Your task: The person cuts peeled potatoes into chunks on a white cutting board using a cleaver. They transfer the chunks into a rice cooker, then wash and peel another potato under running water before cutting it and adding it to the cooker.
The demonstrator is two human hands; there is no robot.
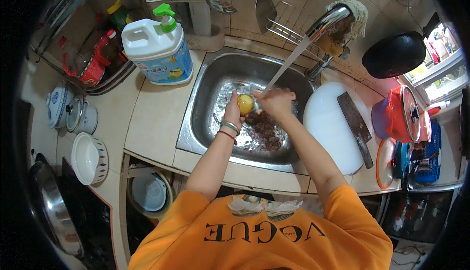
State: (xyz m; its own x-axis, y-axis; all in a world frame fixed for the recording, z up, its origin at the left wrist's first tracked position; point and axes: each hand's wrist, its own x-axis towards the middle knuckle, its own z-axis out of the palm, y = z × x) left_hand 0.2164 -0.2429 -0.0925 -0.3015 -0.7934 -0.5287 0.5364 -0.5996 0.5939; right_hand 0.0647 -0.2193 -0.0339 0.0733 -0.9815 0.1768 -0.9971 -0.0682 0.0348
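My left hand (pixel 232 109) grips a peeled yellow potato (pixel 245 104) over the stainless steel sink (pixel 200 97). A bangle and a red cord circle that wrist. Close to the potato's right side, my right hand (pixel 276 103) is under the stream of running water (pixel 290 61), its fingers spread and blurred. I see nothing held in it, though its palm is hidden. The water falls from a chrome faucet (pixel 328 22) with a cloth draped over its bend. Dark brown peelings (pixel 266 134) lie on the wet sink bottom below my hands.
Right of the sink, a cleaver (pixel 354 117) rests on a white cutting board (pixel 323 130). A large pump jug (pixel 158 51) stands at the left. Farther left is a white bowl (pixel 88 159). A black pan (pixel 394 54) hangs near a red-covered pot (pixel 398 114).
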